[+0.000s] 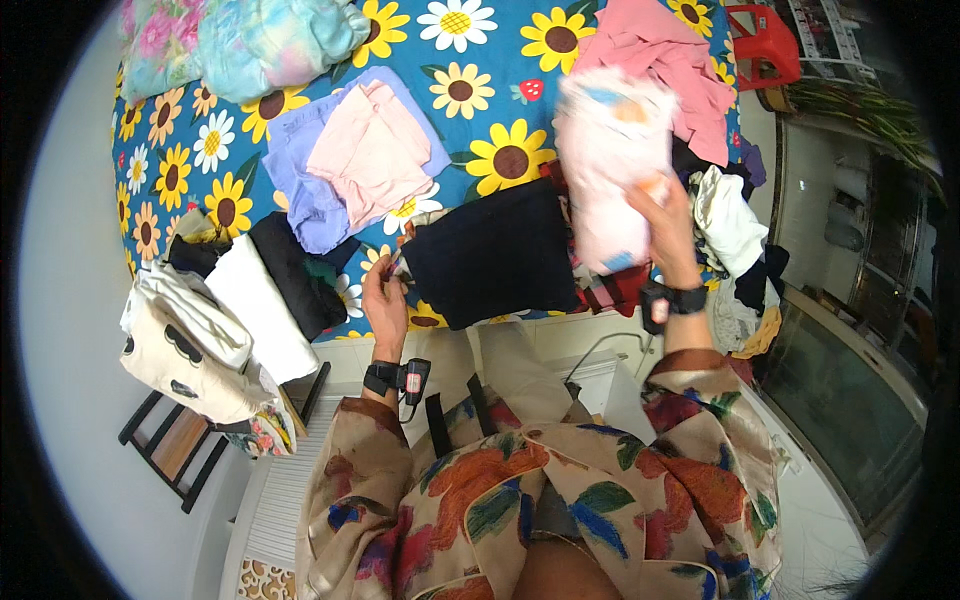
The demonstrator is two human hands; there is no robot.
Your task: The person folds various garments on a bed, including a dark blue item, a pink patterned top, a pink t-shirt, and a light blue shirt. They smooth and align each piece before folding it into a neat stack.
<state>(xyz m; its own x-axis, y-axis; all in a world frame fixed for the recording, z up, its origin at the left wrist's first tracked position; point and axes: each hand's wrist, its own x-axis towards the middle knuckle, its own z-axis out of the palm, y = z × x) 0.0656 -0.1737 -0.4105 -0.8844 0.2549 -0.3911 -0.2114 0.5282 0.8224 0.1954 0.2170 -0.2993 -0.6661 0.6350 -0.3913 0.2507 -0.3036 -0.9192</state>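
Note:
My right hand point(667, 225) grips the edge of a folded pale pink garment point(607, 165) with blue and orange patches, blurred by motion. Part of a pink cloth point(652, 52) and a red plaid cloth point(619, 292) are covered by it. In front of me lies a folded black garment point(495, 255) on the bed. At its left edge, the fingertips of my left hand point(385, 304) meet a bit of multicoloured patterned cloth point(406, 255); whether they pinch it I cannot tell.
A sunflower-print bedsheet point(457, 45) spreads beneath everything. Beyond my left hand lie a light pink cloth point(371, 150) on a lavender cloth point(289, 165), and a pile with a white folded cloth point(262, 307). Several garments, including a white one point(727, 217), are heaped at right. A red stool point(769, 49) stands farther back.

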